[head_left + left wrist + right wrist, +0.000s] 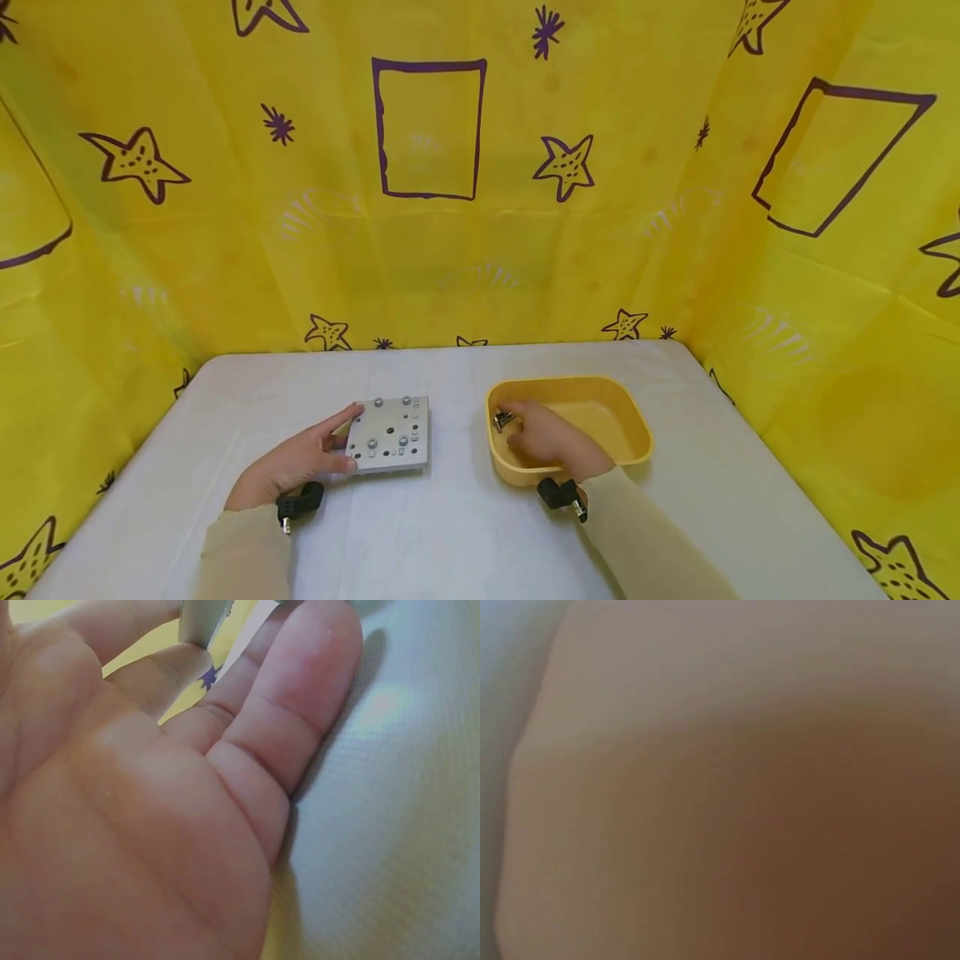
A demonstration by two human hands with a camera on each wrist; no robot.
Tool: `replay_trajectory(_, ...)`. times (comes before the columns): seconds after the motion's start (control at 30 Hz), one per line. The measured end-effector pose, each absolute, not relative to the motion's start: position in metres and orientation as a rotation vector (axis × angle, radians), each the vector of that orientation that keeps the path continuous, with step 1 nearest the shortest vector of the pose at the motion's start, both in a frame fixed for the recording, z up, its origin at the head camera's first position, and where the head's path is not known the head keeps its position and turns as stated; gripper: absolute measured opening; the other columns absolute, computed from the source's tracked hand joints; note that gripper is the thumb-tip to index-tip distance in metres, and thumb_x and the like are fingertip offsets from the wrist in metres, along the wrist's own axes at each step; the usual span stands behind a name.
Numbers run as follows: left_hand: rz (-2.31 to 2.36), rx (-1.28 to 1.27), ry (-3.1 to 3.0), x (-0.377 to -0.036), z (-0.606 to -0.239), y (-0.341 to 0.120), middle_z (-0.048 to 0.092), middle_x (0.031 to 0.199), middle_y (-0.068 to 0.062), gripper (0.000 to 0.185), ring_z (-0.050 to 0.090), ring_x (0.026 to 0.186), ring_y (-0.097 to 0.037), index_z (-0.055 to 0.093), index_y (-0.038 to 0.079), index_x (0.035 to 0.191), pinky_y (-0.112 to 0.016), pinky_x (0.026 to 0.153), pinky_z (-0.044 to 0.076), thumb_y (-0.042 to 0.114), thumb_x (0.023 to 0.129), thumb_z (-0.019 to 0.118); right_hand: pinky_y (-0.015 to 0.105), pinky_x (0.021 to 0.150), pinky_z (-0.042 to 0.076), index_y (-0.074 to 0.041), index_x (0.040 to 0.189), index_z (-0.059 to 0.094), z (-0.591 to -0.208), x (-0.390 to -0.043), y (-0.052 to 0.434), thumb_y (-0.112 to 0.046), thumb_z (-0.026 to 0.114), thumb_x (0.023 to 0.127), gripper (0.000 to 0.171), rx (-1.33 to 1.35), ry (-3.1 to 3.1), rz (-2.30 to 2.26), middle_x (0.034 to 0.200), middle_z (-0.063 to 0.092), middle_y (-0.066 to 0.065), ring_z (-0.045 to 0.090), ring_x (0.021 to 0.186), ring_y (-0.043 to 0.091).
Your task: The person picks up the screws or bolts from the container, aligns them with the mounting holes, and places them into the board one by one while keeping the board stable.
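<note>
Hands work at a white table (450, 533) walled on three sides by yellow cloth (600, 250) printed with purple stars and rectangles. Left of centre in the head view lies a square grey metal plate (390, 434), flat on the table, its face dotted with small holes and with several silver screws standing in it. The left hand (296, 462) holds the plate's left edge, thumb on top and fingers curled beneath; the left wrist view shows the palm close up with the plate's corner (201, 621) between thumb and fingers. Right of centre sits a shallow yellow plastic tray (600, 400) with rounded corners. The right hand (543, 437) reaches into the tray's left end, its fingertips pinching a small silver metal part (501, 420). The right wrist view is a tan blur and shows nothing clearly. Both sleeves are pale beige.
</note>
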State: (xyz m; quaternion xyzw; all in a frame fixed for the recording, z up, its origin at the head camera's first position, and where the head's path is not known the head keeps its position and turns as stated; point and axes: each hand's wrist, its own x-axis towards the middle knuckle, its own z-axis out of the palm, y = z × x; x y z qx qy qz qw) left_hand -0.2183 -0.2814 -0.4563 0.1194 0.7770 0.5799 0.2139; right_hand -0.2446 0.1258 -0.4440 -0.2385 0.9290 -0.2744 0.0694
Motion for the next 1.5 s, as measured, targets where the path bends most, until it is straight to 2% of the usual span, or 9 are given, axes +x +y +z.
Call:
replay_trajectory(0.1,1.594,0.336,2.168,-0.218,-0.456,-0.281,0.046,0.141,-0.028,0.099,0.056,0.115,-0.031,0.017,0.015,0.161,-0.036,0.093,0.044,0.012,0.084,0.080,0.046,0.106,0.034,0.000,0.140,0.054,-0.442,-0.243,0.124,0.000,0.060,0.087,0.053,-0.707,2.836,-0.763,0.135,0.056,0.018,0.048,0.126,0.035)
replay_trajectory(0.33,1.610,0.353,2.148,-0.218,-0.455,-0.281,0.046,0.141,-0.028,0.099,0.056,0.115,-0.032,0.016,0.014,0.161,-0.037,0.094,0.044,0.009,0.085,0.079,0.046,0.102,0.040,0.000,0.133,0.059,-0.445,-0.243,0.122,0.000,0.058,0.091,0.042,-0.613,2.938,-0.704,0.125,0.061,0.016,0.056,0.116,0.031)
replay_trajectory(0.53,1.599,0.357,2.164,-0.218,-0.455,-0.280,0.046,0.141,-0.029,0.098,0.056,0.117,-0.032,0.016,0.013,0.161,-0.041,0.097,0.042,0.009,0.085,0.079,0.044,0.102,0.040,0.002,0.131,0.061,-0.448,-0.245,0.122,0.003,0.057,0.089,0.042,-0.867,2.959,-0.576,0.127,0.059,0.018,0.053,0.118,0.033)
replay_trajectory(0.7,1.579,0.342,2.193,-0.218,-0.455,-0.280,0.044,0.143,-0.029,0.098,0.056,0.117,-0.031,0.018,0.015,0.161,-0.046,0.099,0.040,0.012,0.084,0.080,0.043,0.097,0.044,-0.001,0.121,0.067,-0.446,-0.243,0.121,-0.001,0.062,0.093,0.029,-0.796,3.000,-0.552,0.116,0.060,0.014,0.058,0.108,0.030)
replay_trajectory(0.93,1.578,0.348,2.201,-0.219,-0.457,-0.282,0.046,0.142,-0.027,0.098,0.058,0.114,-0.030,0.018,0.015,0.161,-0.038,0.094,0.043,0.013,0.084,0.080,0.042,0.088,0.047,-0.004,0.104,0.074,-0.442,-0.243,0.117,-0.007,0.069,0.091,0.014,-0.659,3.040,-0.552,0.097,0.058,0.007,0.058,0.089,0.024)
replay_trajectory(1.1,1.590,0.371,2.192,-0.219,-0.457,-0.283,0.045,0.142,-0.028,0.099,0.057,0.115,-0.031,0.018,0.014,0.161,-0.037,0.093,0.044,0.012,0.084,0.080,0.041,0.087,0.048,-0.006,0.098,0.075,-0.441,-0.242,0.115,-0.008,0.070,0.090,0.010,-0.561,3.044,-0.566,0.093,0.062,0.005,0.059,0.088,0.023)
replay_trajectory(1.3,1.578,0.349,2.210,-0.218,-0.457,-0.281,0.044,0.143,-0.028,0.098,0.055,0.117,-0.031,0.019,0.016,0.161,-0.042,0.097,0.042,0.012,0.084,0.080,0.043,0.090,0.048,-0.003,0.114,0.071,-0.431,-0.241,0.123,-0.006,0.063,0.091,0.025,-0.277,3.030,-0.817,0.107,0.069,0.007,0.062,0.098,0.024)
replay_trajectory(1.4,1.591,0.339,2.203,-0.218,-0.457,-0.281,0.044,0.143,-0.027,0.098,0.055,0.117,-0.031,0.020,0.017,0.161,-0.038,0.095,0.043,0.012,0.084,0.080,0.044,0.088,0.048,-0.001,0.123,0.067,-0.411,-0.235,0.134,-0.006,0.063,0.093,0.031,-0.115,2.902,-1.165,0.113,0.067,0.010,0.060,0.099,0.026)
replay_trajectory(1.5,1.599,0.346,2.192,-0.217,-0.457,-0.281,0.044,0.144,-0.027,0.098,0.055,0.118,-0.031,0.020,0.016,0.161,-0.035,0.094,0.044,0.012,0.084,0.080,0.044,0.090,0.047,0.000,0.124,0.066,-0.389,-0.236,0.145,-0.005,0.065,0.092,0.032,0.044,2.664,-1.612,0.118,0.064,0.015,0.060,0.102,0.029)
